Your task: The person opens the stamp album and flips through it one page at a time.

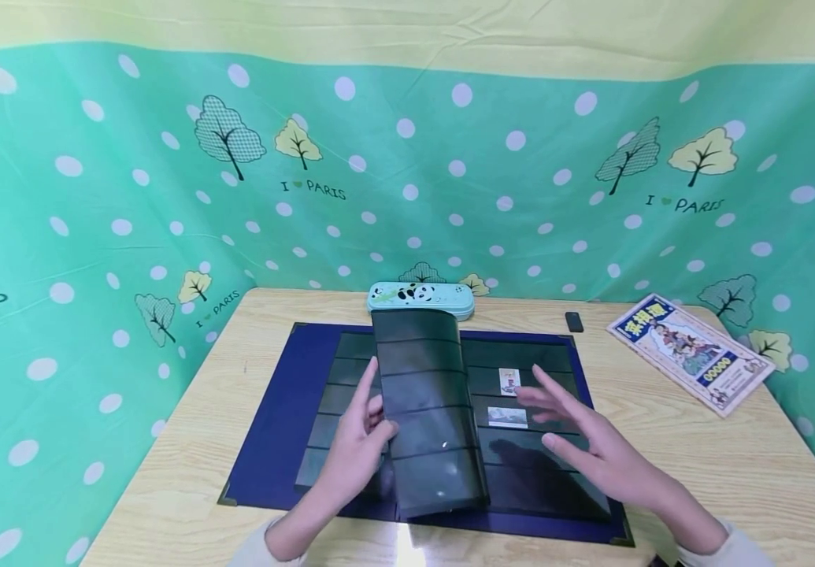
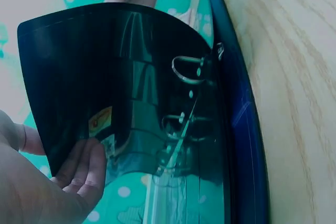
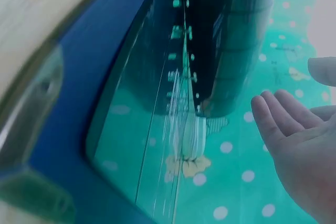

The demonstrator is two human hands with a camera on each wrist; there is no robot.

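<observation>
A dark blue stamp album [image 1: 263, 441] lies spread on the table, its black pages crossed by strip pockets. My left hand [image 1: 356, 449] grips the outer edge of one black page [image 1: 430, 409], which stands curved upward near the middle; in the left wrist view, metal rings [image 2: 187, 70] show at the binding. Two stamps, an upright one [image 1: 509, 382] and a wide one [image 1: 507, 417], sit in the right-hand page [image 1: 542, 472]. Over that page hovers my right hand [image 1: 609, 457], fingers spread and holding nothing; the right wrist view shows its palm [image 3: 299, 150] apart from the raised page.
Behind the album stands a light blue panda pencil case [image 1: 421, 296]. A small black object [image 1: 573, 322] lies at the back right, with a colourful printed booklet [image 1: 690, 353] farther right. A green dotted cloth [image 1: 407, 173] hangs around the wooden table [image 1: 187, 441].
</observation>
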